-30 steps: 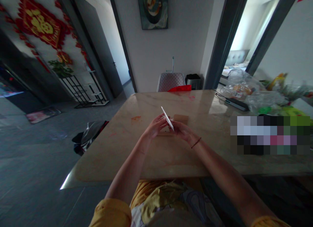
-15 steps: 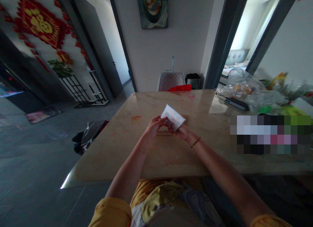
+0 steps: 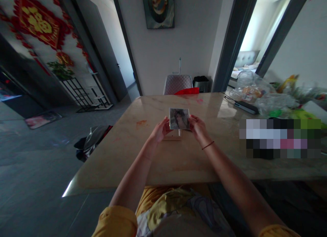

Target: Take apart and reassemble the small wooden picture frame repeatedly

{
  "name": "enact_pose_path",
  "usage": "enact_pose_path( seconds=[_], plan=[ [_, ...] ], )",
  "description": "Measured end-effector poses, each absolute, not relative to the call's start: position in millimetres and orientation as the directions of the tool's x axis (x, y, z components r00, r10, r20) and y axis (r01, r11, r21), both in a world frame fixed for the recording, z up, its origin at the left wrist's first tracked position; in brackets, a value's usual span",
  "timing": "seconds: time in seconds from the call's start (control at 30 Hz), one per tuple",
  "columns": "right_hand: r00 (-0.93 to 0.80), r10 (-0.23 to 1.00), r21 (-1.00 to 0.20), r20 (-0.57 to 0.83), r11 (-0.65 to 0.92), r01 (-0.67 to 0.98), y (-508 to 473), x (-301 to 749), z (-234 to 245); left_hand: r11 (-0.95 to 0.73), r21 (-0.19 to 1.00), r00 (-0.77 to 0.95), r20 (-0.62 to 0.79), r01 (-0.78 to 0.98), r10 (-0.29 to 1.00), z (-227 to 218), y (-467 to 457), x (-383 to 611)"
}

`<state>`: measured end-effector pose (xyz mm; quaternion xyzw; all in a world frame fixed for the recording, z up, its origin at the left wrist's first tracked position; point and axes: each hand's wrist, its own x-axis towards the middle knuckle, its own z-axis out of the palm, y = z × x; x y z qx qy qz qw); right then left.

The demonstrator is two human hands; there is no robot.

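Note:
A small rectangular photo card (image 3: pixel 179 119) with a dark picture on it is held up above the table, upright and level, its picture side towards me. My left hand (image 3: pixel 161 128) pinches its left edge. Gripping the right edge is my right hand (image 3: pixel 198 128), with a thin dark cord on the wrist. Below the card a flat pinkish-brown piece (image 3: pixel 172 138) lies on the table (image 3: pixel 153 162), partly hidden by the card and my hands; its kind is unclear.
A black elongated device (image 3: pixel 246 107) with a cord lies to the right, near clear plastic bags (image 3: pixel 276 102). A blurred-out patch covers items at the right. Behind the far edge stand a quilted chair (image 3: pixel 178 83) and a bin (image 3: pixel 201 83). A dark bag (image 3: pixel 92 140) is left of the table.
The card has turned from a tilted position with a whitish side showing to a level one with its dark picture showing. My right hand has moved from beneath it to its right edge.

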<state>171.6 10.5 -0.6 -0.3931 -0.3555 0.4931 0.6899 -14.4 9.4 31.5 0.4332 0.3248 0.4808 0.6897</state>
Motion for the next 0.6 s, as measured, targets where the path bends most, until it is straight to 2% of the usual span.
enact_pose_path(
  seconds=[0.13,0.3,0.4,0.47,0.6],
  plan=[
    [0.276,0.945,-0.925,0.173,0.253,-0.285,4,166,7,0.101,0.926,0.309,0.017,-0.363,0.951,27,7,-15],
    [0.171,0.971,-0.936,0.165,0.209,-0.283,-4,162,16,0.056,0.931,0.289,0.054,-0.360,0.956,24,11,-18],
    [0.114,0.977,-0.955,0.182,0.204,-0.214,-6,160,16,0.039,0.931,0.280,0.069,-0.363,0.958,25,11,-20],
    [0.174,0.956,-0.953,0.237,0.264,-0.150,-5,159,14,0.012,0.932,0.241,0.082,-0.362,0.967,26,12,-20],
    [0.469,0.807,-0.918,0.359,0.396,0.021,-1,163,8,-0.126,0.943,0.082,0.158,-0.307,0.984,26,14,-21]
  ],
)
